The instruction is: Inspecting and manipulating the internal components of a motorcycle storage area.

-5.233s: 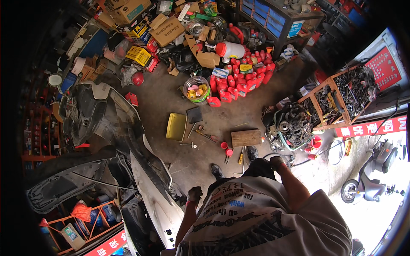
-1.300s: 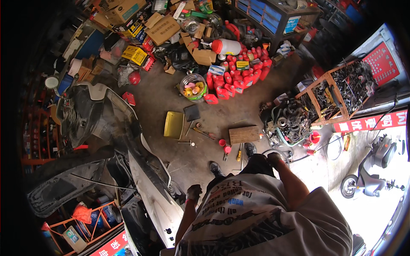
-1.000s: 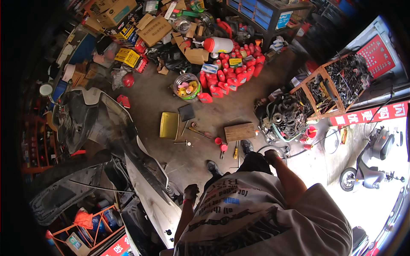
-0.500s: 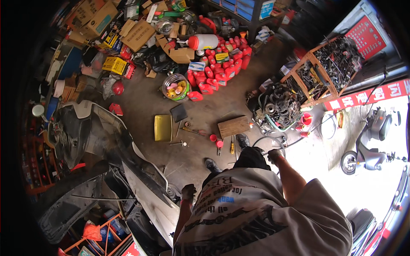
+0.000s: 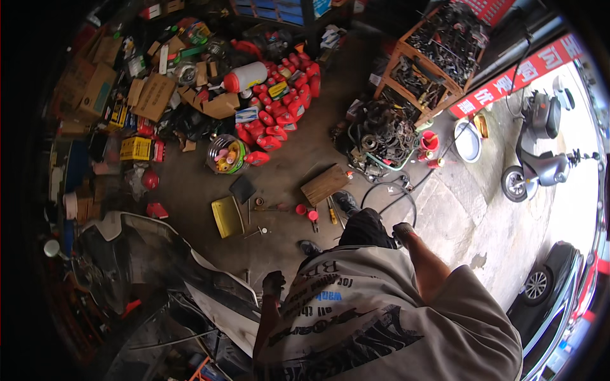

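Note:
My left hand (image 5: pixel 273 284), dark with a glove or grime, hangs beside the white body panel (image 5: pixel 219 303) of a partly stripped scooter. Its fingers are curled and nothing shows in them. My right hand (image 5: pixel 404 233) hangs by my right leg, fingers bent inward, with no object visible in it. On the floor ahead of my feet lie a wooden board (image 5: pixel 326 184), a yellow-handled screwdriver (image 5: pixel 332 214), a red cap or cup (image 5: pixel 300 209) and a shallow yellow tray (image 5: pixel 223 217). A dark flat plate (image 5: pixel 242 188) is beside the tray.
Red bottles (image 5: pixel 279 117) crowd the far floor, with cardboard boxes (image 5: pixel 154 96) to their left. At far right stands a wooden tool rack (image 5: pixel 416 92) above a heap of greasy parts (image 5: pixel 384 136). A black hose (image 5: pixel 406 190) loops on the floor. A grey scooter (image 5: pixel 545 170) stands outside.
The view has turned right, so the floor items and bottles now appear farther left, and a black car shows at lower right. Both hands stay at my sides.

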The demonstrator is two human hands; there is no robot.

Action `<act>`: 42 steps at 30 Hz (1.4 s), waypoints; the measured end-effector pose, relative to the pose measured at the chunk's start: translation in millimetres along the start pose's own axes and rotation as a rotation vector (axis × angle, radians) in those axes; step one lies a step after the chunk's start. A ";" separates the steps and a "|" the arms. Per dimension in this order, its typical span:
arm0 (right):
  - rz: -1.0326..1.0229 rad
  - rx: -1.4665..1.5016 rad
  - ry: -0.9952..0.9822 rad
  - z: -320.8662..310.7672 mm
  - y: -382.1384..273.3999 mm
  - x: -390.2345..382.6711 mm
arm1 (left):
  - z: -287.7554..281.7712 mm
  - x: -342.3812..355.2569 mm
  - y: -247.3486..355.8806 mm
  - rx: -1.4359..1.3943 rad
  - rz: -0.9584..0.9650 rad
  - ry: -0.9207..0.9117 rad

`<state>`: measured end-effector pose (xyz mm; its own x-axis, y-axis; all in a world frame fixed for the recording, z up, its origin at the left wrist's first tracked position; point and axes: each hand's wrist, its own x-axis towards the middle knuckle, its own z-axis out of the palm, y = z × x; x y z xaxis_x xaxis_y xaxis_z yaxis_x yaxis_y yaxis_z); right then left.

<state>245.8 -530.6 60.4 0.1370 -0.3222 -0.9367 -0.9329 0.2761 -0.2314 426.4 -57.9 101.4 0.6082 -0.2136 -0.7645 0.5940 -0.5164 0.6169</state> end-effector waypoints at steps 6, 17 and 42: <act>-0.181 -0.209 0.091 2.8 31.1 -3.6 | 1.1 23.5 27.8 -0.017 -0.050 -0.028; -0.138 -0.156 0.119 20.4 34.0 5.2 | -12.2 35.3 49.1 0.046 -0.046 -0.021; -0.340 -0.422 -0.114 19.0 -41.7 61.9 | -3.1 -6.4 -21.2 0.203 0.241 0.220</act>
<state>299.5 -544.8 7.1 0.4671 -0.2229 -0.8556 -0.8791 -0.2203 -0.4226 411.5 -43.0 93.8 0.8295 -0.1770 -0.5297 0.3169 -0.6318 0.7074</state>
